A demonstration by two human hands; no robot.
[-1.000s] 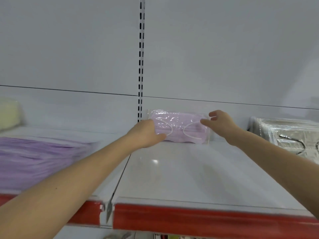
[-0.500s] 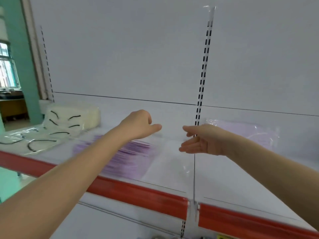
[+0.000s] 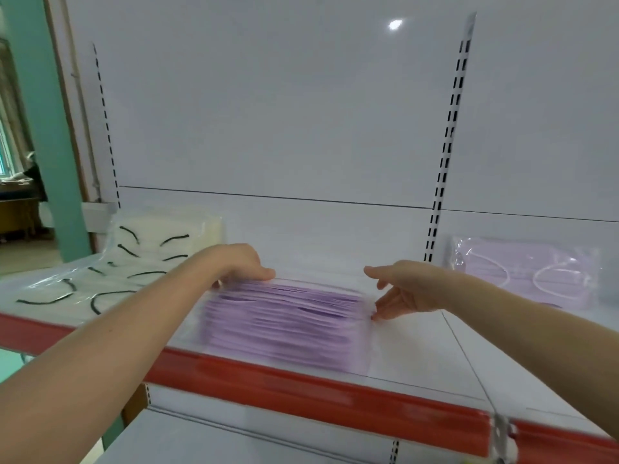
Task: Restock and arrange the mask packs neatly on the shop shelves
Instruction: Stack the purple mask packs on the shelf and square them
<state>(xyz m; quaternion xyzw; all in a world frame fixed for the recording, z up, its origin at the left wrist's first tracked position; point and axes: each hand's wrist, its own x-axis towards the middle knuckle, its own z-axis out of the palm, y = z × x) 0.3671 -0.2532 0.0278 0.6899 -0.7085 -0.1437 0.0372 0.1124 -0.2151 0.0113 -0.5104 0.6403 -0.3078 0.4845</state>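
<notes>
Head view: motion blur smears the purple mask pack [image 3: 284, 323], so you can read it only as a clear wrapper filled with a flat stack of lilac masks. It lies on the shelf [image 3: 418, 349] between your two hands, with its near edge by the red edge strip [image 3: 301, 386].

Your left hand [image 3: 234, 262] sits on the pack's far left corner with its back to the camera. The fingers curl down over the wrapper's rim and are hidden, and the thumb lies along the top edge, so it holds that corner. Your right hand [image 3: 412, 289] is spread and relaxed. Its fingertips [image 3: 376, 317] touch the pack's right end and the thumb is lifted clear above.

Well to the right of your right hand, a second purple pack [image 3: 526, 279] leans at the back panel with white ear loops showing through its wrapper.

To the left of your left hand lie cream mask packs [image 3: 150, 242] with black loops. The nearer ones are hard to separate under the glare.
</notes>
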